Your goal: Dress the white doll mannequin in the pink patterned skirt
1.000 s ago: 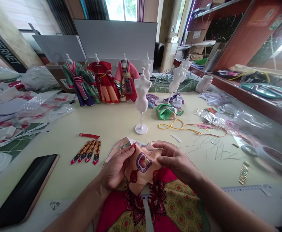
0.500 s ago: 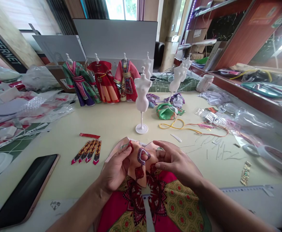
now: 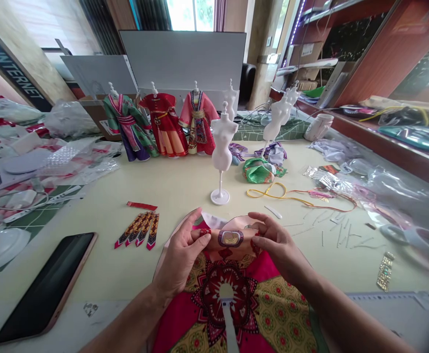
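Observation:
Between my two hands a small peach doll bodice piece (image 3: 218, 252) is stretched, its rectangular neck opening edged in patterned purple trim. My left hand (image 3: 183, 252) pinches its left end between thumb and fingers, where a bit of red shows. At the other end, my right hand (image 3: 271, 238) pinches the fabric the same way. Under the bodice lies a round printed skirt piece (image 3: 282, 304) in magenta and gold, with a dark red flower around a center hole and a slit running toward me. A white mini mannequin (image 3: 222, 147) stands bare just beyond.
Several dressed mannequins, one in a red dress (image 3: 165, 122), stand at the back. Patterned strips (image 3: 137, 229) and a phone (image 3: 47, 287) lie left. To the right are a yellow cord (image 3: 269, 191), a green cloth (image 3: 258, 170), metal pins, a jeweled band (image 3: 385, 271) and a ruler (image 3: 387, 296).
The bodice has gone from hanging upright, with its points down, to pulled taut sideways and folded. My right fingers have closed on its right end. The view has shifted slightly left.

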`<state>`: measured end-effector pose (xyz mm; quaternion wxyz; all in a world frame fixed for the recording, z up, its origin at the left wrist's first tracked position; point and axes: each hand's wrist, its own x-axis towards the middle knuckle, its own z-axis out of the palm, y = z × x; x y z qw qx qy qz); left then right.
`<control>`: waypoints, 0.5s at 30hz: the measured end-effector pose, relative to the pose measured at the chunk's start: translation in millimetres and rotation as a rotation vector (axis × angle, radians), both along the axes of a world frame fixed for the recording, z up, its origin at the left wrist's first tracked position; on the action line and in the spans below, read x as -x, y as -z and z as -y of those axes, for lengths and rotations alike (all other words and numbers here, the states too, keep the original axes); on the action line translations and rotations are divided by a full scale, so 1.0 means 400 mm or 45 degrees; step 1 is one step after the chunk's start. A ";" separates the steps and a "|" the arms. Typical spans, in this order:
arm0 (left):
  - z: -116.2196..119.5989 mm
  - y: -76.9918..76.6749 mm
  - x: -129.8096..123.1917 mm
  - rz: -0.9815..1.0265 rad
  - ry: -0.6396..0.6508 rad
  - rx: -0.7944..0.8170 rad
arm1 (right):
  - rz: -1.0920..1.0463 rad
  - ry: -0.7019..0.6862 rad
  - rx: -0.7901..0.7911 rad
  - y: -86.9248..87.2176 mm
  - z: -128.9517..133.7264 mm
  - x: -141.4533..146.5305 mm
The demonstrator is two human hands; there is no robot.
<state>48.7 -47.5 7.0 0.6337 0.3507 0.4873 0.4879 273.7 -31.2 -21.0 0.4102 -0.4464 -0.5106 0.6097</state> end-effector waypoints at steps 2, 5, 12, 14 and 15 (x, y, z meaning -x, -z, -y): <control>0.000 0.002 0.002 0.008 0.052 -0.021 | -0.021 0.053 0.009 -0.001 0.001 0.003; 0.000 0.007 0.003 0.027 0.138 -0.019 | -0.023 0.079 0.028 -0.002 0.003 0.006; -0.001 0.005 0.000 -0.024 0.140 0.021 | 0.023 0.059 0.005 0.004 -0.001 0.001; 0.000 0.002 0.001 -0.054 0.141 0.019 | 0.031 0.038 -0.039 0.003 -0.002 -0.001; 0.001 0.000 0.001 -0.074 0.148 0.013 | 0.033 0.021 -0.065 0.003 -0.002 -0.002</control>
